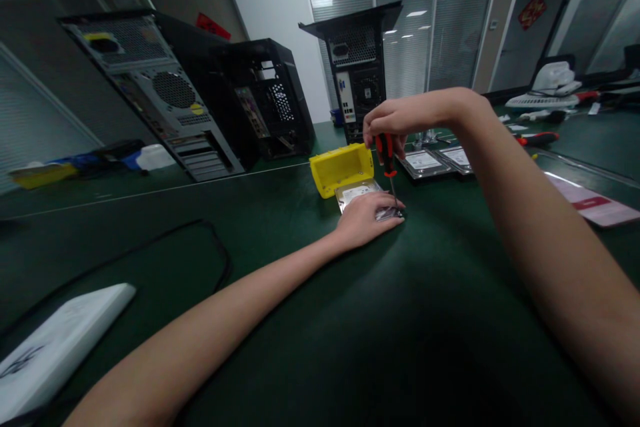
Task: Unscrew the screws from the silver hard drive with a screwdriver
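Observation:
My right hand is closed round the black-and-red handle of a screwdriver, which stands nearly upright. Its shaft points down at the right end of a hard drive lying on the green table. Around that drive my left hand is closed, with the fingers along its far side and the thumb along its near side. The hand covers much of the drive, and the exact spot the tip touches is too small to make out. Just behind the drive, a yellow plastic bin lies with its hollow side facing me.
More hard drives lie behind my right hand. Computer cases stand along the back. A red-and-black tool and a pink-and-white flat box are at right. A black cable and a white box lie at left.

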Demonstrator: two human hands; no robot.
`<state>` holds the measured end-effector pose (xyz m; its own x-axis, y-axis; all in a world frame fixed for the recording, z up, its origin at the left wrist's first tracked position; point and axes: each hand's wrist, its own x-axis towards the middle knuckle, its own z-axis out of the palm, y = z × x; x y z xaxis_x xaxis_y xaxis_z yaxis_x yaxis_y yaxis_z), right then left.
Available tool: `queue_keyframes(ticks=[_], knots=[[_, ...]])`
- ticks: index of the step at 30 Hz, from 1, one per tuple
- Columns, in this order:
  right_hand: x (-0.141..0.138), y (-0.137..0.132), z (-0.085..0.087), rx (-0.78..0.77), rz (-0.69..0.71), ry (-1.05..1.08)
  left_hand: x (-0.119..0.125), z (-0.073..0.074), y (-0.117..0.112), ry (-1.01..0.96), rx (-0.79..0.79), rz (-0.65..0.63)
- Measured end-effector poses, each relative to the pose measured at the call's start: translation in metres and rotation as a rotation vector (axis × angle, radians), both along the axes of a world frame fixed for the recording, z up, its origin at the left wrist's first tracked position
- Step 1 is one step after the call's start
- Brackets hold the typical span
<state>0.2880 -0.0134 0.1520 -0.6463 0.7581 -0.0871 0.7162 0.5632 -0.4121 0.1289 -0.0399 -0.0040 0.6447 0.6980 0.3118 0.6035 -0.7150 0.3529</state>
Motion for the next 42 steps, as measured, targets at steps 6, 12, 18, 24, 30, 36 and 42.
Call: queue_keyframes(ticks=[6, 12, 18, 24, 30, 36, 42], knots=[[0.000, 0.000, 0.002, 0.000, -0.009, -0.032, 0.000, -0.001, 0.000, -0.006, 0.000, 0.007], [0.004, 0.004, 0.001, 0.062, -0.064, -0.074, 0.001, 0.001, -0.001, -0.029, -0.031, 0.005], [0.007, 0.009, -0.001, 0.047, -0.072, -0.077, 0.000, 0.003, 0.002, -0.068, -0.097, -0.015], [0.007, 0.004, -0.003, 0.024, -0.077, -0.043, -0.001, 0.002, 0.006, -0.062, -0.135, 0.003], [0.011, 0.008, -0.004, -0.012, -0.086, -0.020, 0.001, 0.005, 0.002, -0.129, -0.208, 0.050], [0.009, 0.011, -0.003, -0.040, -0.058, -0.036, 0.001, 0.004, 0.002, -0.122, -0.194, 0.047], [0.008, 0.004, 0.000, 0.024, -0.058, -0.012, 0.001, 0.004, 0.002, -0.152, -0.231, 0.054]])
